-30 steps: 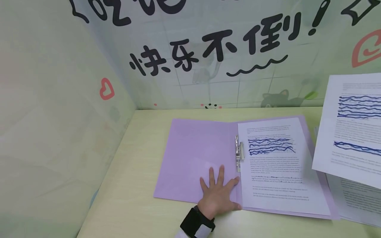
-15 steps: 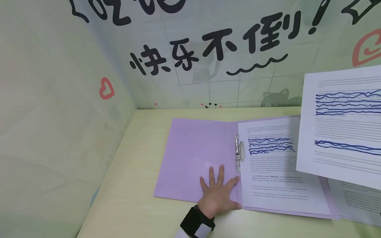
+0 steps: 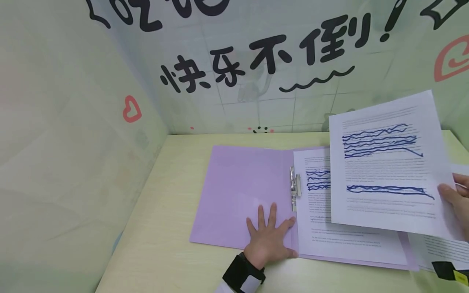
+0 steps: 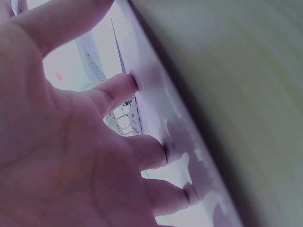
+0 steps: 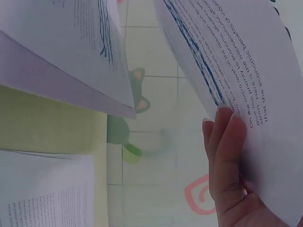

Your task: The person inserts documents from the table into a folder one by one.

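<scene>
A purple folder (image 3: pixel 234 191) lies spread on the desk, with a metal clip (image 3: pixel 295 185) along its fold. On its right half rests a printed sheet (image 3: pixel 313 236) with blue pen scribbles. My left hand (image 3: pixel 266 242) presses flat on the folder's lower left part, fingers spread. In the head view, my right hand (image 3: pixel 457 199) pinches another scribbled sheet (image 3: pixel 384 171) by its right edge. That sheet hangs in the air and covers part of the sheet in the folder. The right wrist view shows the fingers (image 5: pixel 229 137) on the held sheet's printed side.
More printed paper (image 3: pixel 445 248) lies on the desk to the right of the folder, partly hidden by the held sheet. The pale wooden desk (image 3: pixel 157 219) meets a left wall (image 3: pixel 73 162) and a back wall with large black characters.
The held sheet has moved left over the folder's right half. My right hand and its black wristband have come into the head view. My left hand stays in place.
</scene>
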`<state>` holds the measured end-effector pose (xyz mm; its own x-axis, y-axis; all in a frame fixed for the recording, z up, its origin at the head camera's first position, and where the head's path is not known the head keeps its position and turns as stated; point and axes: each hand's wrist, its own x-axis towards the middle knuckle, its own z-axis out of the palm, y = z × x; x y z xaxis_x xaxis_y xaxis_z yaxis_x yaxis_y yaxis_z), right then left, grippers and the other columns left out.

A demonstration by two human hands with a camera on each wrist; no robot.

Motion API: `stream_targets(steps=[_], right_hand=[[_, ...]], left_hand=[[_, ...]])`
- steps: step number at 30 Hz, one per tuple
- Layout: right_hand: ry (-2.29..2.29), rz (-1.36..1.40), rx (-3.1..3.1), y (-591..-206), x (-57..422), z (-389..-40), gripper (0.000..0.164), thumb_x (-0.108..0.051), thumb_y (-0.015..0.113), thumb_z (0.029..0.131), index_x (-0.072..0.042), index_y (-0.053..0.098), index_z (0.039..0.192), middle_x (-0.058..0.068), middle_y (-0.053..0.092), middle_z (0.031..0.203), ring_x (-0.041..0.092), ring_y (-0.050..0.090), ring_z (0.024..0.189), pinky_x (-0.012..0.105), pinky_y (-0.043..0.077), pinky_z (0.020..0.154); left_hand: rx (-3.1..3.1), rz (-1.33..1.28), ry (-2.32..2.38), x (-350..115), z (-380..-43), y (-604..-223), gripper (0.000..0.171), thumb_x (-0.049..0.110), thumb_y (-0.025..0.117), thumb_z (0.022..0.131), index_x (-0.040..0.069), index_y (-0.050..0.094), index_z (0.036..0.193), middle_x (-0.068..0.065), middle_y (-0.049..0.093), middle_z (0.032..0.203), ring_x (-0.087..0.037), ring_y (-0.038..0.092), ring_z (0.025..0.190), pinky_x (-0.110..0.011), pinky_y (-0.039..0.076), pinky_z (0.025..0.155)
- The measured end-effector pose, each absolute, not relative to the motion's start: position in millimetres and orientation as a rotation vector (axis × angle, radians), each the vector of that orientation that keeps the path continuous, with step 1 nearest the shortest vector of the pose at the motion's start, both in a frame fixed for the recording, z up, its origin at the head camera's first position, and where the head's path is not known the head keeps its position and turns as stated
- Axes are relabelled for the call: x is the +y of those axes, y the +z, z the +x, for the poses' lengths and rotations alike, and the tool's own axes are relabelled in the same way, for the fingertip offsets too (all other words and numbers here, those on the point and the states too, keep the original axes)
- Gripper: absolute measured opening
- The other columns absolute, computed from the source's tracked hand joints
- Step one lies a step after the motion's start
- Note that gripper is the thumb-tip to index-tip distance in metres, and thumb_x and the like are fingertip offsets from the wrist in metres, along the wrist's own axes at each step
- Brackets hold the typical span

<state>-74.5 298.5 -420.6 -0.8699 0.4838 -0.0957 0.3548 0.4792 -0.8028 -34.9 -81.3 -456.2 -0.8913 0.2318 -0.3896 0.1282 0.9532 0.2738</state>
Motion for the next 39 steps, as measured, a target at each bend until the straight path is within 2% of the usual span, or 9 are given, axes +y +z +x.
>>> stream_targets(steps=[2,4,8,10,12,15,21,30,39], right_hand=[[1.404,-0.726,-2.610,-417.3,292.3,-76.4,0.054,-0.029,0.041,0.105,-0.017,0.027,0.156,-0.022,0.061,0.090,-0.017,0.052,0.055,0.013,0.052,0.055],[1.478,-0.643,-2.636,-417.0,287.4,-75.9,0.056,-0.027,0.042,0.105,-0.012,0.026,0.156,-0.042,0.041,0.080,-0.014,0.057,0.059,0.016,0.054,0.057],[1.483,-0.552,-2.710,-418.3,277.2,-76.4,0.059,-0.025,0.044,0.105,-0.001,0.024,0.154,-0.045,0.042,0.075,-0.010,0.059,0.060,0.020,0.055,0.056],[1.448,-0.545,-2.755,-419.1,272.5,-76.6,0.062,-0.026,0.044,0.105,0.005,0.022,0.153,-0.026,0.061,0.079,-0.010,0.058,0.061,0.021,0.056,0.056],[1.407,-0.531,-2.802,-420.7,268.8,-77.3,0.063,-0.028,0.044,0.105,0.006,0.021,0.152,0.004,0.070,0.099,-0.009,0.057,0.063,0.021,0.056,0.057],[1.341,-0.481,-2.875,-423.0,263.3,-77.2,0.064,-0.028,0.043,0.105,0.008,0.020,0.152,0.040,0.046,0.133,-0.007,0.055,0.066,0.018,0.055,0.057],[1.274,-0.357,-2.952,-428.0,252.1,-76.7,0.063,-0.027,0.044,0.105,0.013,0.023,0.148,0.042,0.049,0.128,-0.001,0.055,0.069,0.013,0.050,0.056],[1.371,-0.132,-3.044,-428.9,241.7,-73.5,0.061,-0.022,0.047,0.104,0.017,0.023,0.145,0.043,0.054,0.122,0.005,0.061,0.074,0.023,0.054,0.060],[1.404,0.023,-3.177,-429.7,242.0,-73.7,0.064,-0.020,0.051,0.103,0.015,0.020,0.146,0.035,0.063,0.114,0.013,0.066,0.076,0.028,0.053,0.061]], left_hand=[[2.674,0.257,0.339,-81.2,-34.8,-456.0,0.083,0.055,0.079,0.074,0.047,0.039,0.147,-0.005,0.009,0.168,-0.042,0.004,0.154,-0.074,0.013,0.112],[2.675,0.254,0.347,-81.3,-34.9,-455.7,0.083,0.054,0.079,0.074,0.047,0.039,0.147,-0.005,0.009,0.168,-0.042,0.004,0.154,-0.074,0.013,0.112],[2.677,0.255,0.354,-81.3,-35.1,-455.2,0.083,0.054,0.079,0.074,0.046,0.040,0.147,-0.005,0.009,0.168,-0.042,0.004,0.154,-0.074,0.013,0.112],[2.678,0.258,0.349,-81.2,-35.3,-455.3,0.083,0.055,0.079,0.074,0.046,0.040,0.147,-0.005,0.009,0.168,-0.042,0.005,0.154,-0.074,0.014,0.112],[2.675,0.258,0.345,-81.1,-35.4,-455.3,0.083,0.055,0.079,0.074,0.046,0.039,0.147,-0.005,0.009,0.168,-0.042,0.005,0.154,-0.074,0.014,0.112],[2.675,0.258,0.335,-80.8,-35.6,-455.5,0.084,0.055,0.079,0.074,0.046,0.039,0.147,-0.005,0.010,0.168,-0.043,0.005,0.153,-0.074,0.014,0.112],[2.679,0.253,0.322,-80.3,-35.7,-455.5,0.084,0.056,0.079,0.074,0.047,0.039,0.147,-0.006,0.010,0.168,-0.043,0.006,0.153,-0.074,0.015,0.112],[2.684,0.249,0.327,-79.0,-36.1,-456.9,0.084,0.055,0.080,0.073,0.047,0.040,0.147,-0.006,0.011,0.168,-0.043,0.007,0.153,-0.074,0.015,0.112],[2.685,0.244,0.339,-78.6,-35.6,-457.1,0.084,0.054,0.080,0.073,0.047,0.041,0.146,-0.006,0.012,0.168,-0.044,0.007,0.153,-0.074,0.015,0.112]])
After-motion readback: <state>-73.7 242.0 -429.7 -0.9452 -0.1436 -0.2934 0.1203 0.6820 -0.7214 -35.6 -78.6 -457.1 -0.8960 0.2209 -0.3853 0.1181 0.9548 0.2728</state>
